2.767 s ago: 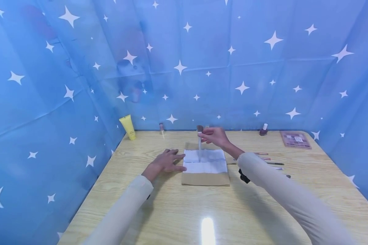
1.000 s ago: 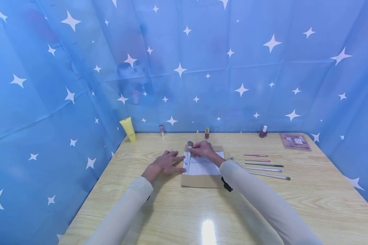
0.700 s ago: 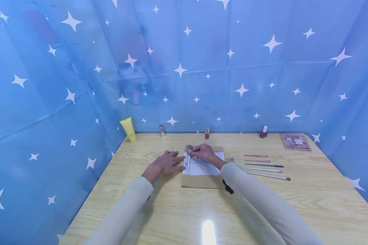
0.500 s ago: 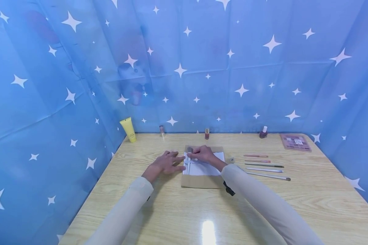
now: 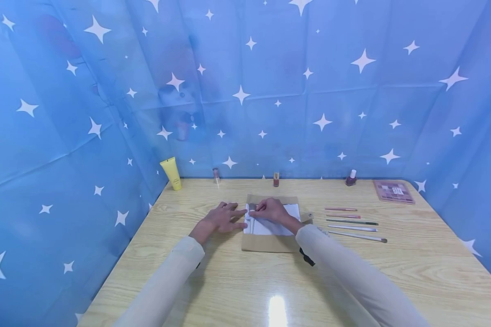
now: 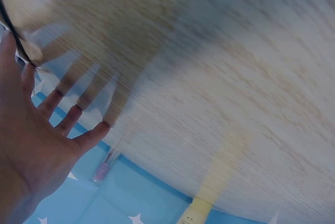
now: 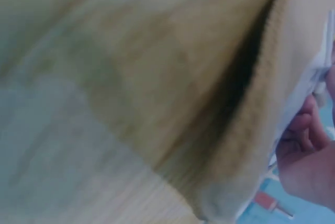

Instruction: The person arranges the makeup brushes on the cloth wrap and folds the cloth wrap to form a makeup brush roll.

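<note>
A tan cloth holder point(image 5: 270, 243) with a white inner panel point(image 5: 284, 229) lies on the table. My right hand point(image 5: 273, 211) pinches a thick makeup brush point(image 5: 252, 218) near its dark head; the brush lies along the panel's left side, handle toward me. In the right wrist view, my right hand point(image 7: 309, 153) is partly cut off at the frame's edge beside the cloth. My left hand point(image 5: 222, 218) rests with spread fingers at the holder's left edge. The left wrist view shows my left hand point(image 6: 44, 140) flat on the wood table, fingers apart.
Several slim brushes point(image 5: 353, 229) lie right of the holder. Along the back stand a yellow tube point(image 5: 171, 173), a small pink tube point(image 5: 216, 175), a small red bottle point(image 5: 276, 180) and a dark polish bottle point(image 5: 351, 178). A palette point(image 5: 393, 191) lies back right.
My right hand has moved the brush from upright over the middle of the holder to its left side, then lower toward me. My left hand has stayed in place.
</note>
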Available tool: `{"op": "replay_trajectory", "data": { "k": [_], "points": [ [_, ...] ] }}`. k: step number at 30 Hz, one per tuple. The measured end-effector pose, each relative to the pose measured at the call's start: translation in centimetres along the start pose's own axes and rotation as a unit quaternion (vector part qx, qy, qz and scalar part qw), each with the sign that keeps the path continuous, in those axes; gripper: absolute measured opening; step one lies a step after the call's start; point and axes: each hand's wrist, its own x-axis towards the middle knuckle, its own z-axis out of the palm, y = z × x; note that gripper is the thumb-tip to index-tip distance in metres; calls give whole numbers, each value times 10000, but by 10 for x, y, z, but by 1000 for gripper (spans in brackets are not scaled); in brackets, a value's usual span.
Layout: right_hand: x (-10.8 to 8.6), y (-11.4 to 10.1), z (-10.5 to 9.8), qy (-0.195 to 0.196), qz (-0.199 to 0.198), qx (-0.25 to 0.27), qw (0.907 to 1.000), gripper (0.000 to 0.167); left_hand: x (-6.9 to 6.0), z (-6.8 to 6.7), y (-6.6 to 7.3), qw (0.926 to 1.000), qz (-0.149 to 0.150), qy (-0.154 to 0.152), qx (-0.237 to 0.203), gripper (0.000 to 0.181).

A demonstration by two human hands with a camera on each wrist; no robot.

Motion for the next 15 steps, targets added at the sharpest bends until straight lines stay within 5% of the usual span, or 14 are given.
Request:
{"op": "replay_trajectory", "data": {
  "k": [5, 10, 15],
  "points": [
    [0, 5, 3, 192, -303, 231, 9991, 34, 0, 1, 1, 10000, -39, 57, -9, 69],
    [2, 12, 3, -40, -1039, 286, 9942, 17, -2, -1, 2, 10000, -8, 67, -28, 68],
    [2, 13, 1, -236, -1235, 204, 9919, 20, -4, -2, 2, 10000, -9, 57, 24, 67]
  ]
}}
